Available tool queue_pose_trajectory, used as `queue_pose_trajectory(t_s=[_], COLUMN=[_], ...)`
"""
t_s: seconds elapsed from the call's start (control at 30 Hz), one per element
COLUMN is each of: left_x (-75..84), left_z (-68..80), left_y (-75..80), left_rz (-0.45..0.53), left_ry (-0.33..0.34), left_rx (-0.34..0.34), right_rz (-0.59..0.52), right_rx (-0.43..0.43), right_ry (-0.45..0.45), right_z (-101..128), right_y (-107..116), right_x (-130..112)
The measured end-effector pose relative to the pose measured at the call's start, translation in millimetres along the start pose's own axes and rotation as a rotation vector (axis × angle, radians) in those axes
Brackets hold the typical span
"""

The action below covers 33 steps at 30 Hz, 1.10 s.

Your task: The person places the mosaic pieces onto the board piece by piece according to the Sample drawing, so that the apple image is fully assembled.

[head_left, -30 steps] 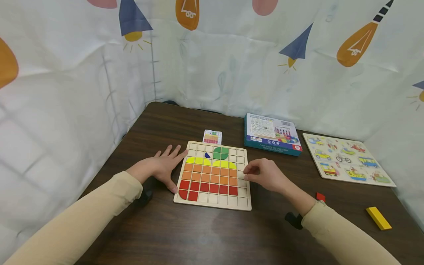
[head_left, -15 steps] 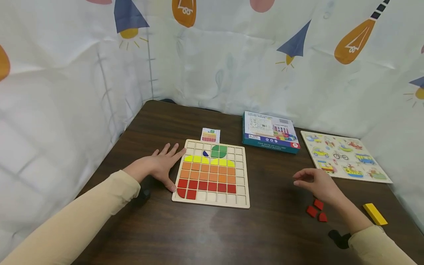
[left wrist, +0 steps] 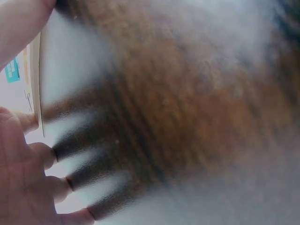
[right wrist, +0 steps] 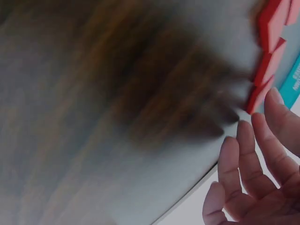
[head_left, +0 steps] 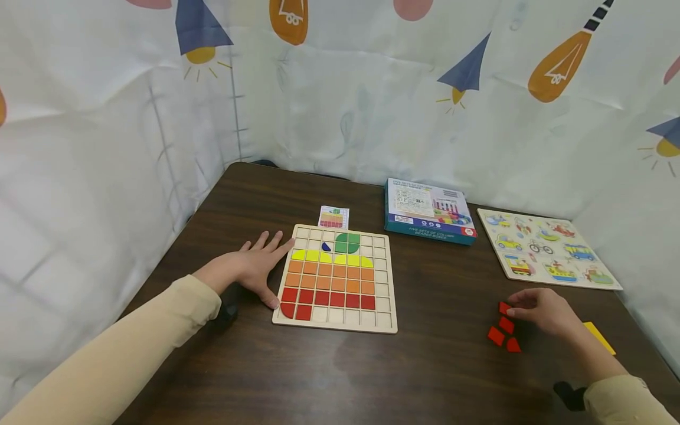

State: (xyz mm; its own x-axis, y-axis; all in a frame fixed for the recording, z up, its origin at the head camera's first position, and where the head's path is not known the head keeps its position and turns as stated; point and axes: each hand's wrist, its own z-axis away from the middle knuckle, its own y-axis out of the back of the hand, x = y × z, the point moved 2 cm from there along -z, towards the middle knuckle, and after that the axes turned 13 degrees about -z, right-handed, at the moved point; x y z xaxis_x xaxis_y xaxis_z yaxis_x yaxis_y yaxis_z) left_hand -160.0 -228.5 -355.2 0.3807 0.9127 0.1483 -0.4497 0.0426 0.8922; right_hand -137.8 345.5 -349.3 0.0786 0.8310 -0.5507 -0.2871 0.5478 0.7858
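The right hand (head_left: 547,313) has left the puzzle board (head_left: 336,277) and moved right across the table, now reaching the loose red pieces (head_left: 504,330), fingertips touching one.

Dark wood table (head_left: 329,378), white curtain walls (head_left: 95,147) printed with bulbs

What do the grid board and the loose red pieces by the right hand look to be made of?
The grid board looks like pale unfinished wood or plywood: light tan, matte, with cut square cells. The red pieces seem to be painted wood, judging by flat, even colour and crisp edges, though plastic cannot be ruled out.
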Motion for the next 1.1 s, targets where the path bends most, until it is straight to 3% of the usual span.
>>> queue_pose_trajectory(t_s=[0.8, 0.93, 1.1], left_x=[0.5, 0.0, 0.3], left_z=[0.1, -0.1, 0.3], left_y=[0.0, -0.1, 0.1], left_rz=[-0.009, -0.012, -0.009], left_ry=[0.005, 0.005, 0.009], left_rx=[-0.008, -0.006, -0.006], right_rz=[-0.006, -0.049, -0.090], right_rx=[0.020, 0.023, 0.016], right_ry=[-0.013, 0.040, 0.133], right_z=[-3, -5, -12], right_y=[-6, -12, -33], right_x=[-11, -30, -77])
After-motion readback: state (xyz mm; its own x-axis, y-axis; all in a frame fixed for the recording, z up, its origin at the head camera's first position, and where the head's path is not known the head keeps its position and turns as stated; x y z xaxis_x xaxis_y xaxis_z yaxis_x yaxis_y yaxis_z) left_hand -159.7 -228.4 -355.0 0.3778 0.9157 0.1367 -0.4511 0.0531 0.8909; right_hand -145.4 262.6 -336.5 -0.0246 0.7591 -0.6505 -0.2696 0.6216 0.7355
